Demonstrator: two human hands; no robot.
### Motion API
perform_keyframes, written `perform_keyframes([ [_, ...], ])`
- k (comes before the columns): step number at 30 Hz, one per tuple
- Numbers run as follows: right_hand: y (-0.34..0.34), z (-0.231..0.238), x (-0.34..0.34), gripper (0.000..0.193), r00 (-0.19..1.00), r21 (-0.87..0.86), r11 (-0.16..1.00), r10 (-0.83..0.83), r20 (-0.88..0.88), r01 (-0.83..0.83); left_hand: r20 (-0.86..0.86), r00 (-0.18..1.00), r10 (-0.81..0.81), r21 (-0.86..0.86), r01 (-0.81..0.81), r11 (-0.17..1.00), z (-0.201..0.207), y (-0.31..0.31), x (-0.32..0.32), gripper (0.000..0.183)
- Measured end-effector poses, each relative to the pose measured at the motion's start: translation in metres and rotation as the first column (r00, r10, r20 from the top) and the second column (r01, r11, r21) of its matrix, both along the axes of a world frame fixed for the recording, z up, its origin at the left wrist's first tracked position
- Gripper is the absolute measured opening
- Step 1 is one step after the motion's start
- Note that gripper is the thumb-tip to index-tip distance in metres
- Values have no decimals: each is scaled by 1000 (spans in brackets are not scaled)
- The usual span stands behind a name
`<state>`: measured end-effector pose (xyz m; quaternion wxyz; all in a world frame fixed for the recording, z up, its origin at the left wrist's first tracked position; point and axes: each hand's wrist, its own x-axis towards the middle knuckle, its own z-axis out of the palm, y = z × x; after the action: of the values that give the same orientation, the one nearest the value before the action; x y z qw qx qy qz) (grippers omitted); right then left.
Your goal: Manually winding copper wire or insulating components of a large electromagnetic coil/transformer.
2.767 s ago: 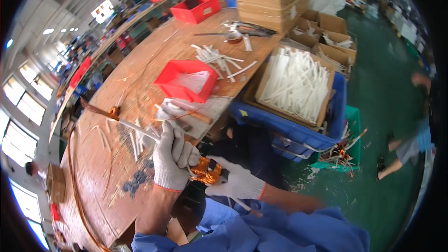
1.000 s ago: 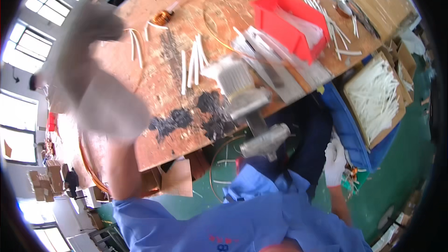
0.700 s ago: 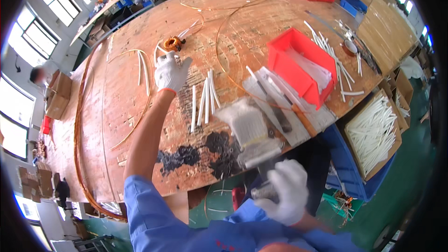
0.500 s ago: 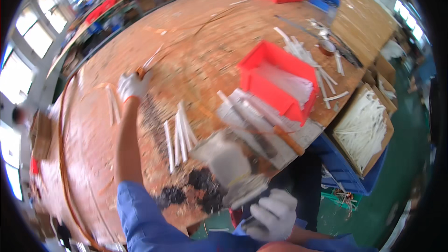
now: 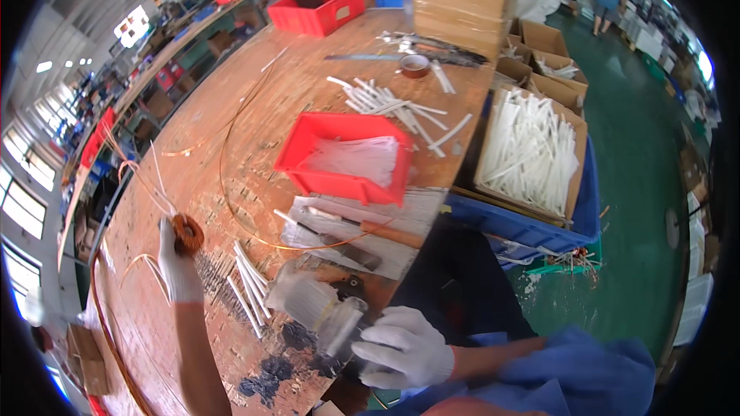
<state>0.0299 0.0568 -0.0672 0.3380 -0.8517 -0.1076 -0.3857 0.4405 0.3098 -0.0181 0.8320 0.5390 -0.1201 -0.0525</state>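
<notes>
My left hand (image 5: 179, 268), in a white glove, grips a small ring-shaped copper wire coil (image 5: 187, 234) out over the left part of the bench. Thin leads in pale sleeves (image 5: 159, 199) rise from it. At the front edge, my right hand (image 5: 407, 347), also gloved, has its fingers stretched apart beside a grey metal bench machine (image 5: 339, 327), whose outline is blurred. Whether the fingertips touch the machine I cannot tell. Several white tubes (image 5: 248, 286) lie between my hands. More pale-sleeved leads (image 5: 152, 270) lie left of my left hand.
A red bin (image 5: 339, 185) of white pieces stands mid-bench, near a knife-like tool (image 5: 351, 253) on a pale board (image 5: 405, 212). Loose white tubes (image 5: 385, 102) and a tape roll (image 5: 415, 67) lie beyond. Right of the bench, a carton (image 5: 532, 154) of white tubes sits on a blue crate (image 5: 590, 200).
My view has swung to the right. My right hand, earlier curled at the bench edge, now has its fingers extended beside the machine. The coil in my left hand shows more clearly.
</notes>
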Motion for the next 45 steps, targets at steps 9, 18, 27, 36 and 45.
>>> perform_keyframes([
  [9, 1, 42, -10, 109, 978, 178, 970, 183, -98, -163, -194, 975, -109, -152, 80, 985, 56, -84, -324, 47],
  [18, -7, 27, -14, 78, 855, 691, 656, 507, -107, -302, 85, 939, -332, 572, 227, 788, 60, -95, -372, 48],
  [27, -25, 41, -22, 50, 867, 217, 910, 406, -290, -353, 359, 816, -454, 819, -42, 572, 66, -76, -381, 63],
  [36, -96, -58, -72, 38, 843, 724, 638, 215, -493, 261, 49, 975, -218, 415, 179, 892, 5, -80, -333, 71],
  [45, 14, -46, -116, 43, 359, 842, 449, 871, -336, -300, 47, 967, -251, 477, 199, 856, 1, -72, -334, 72],
])
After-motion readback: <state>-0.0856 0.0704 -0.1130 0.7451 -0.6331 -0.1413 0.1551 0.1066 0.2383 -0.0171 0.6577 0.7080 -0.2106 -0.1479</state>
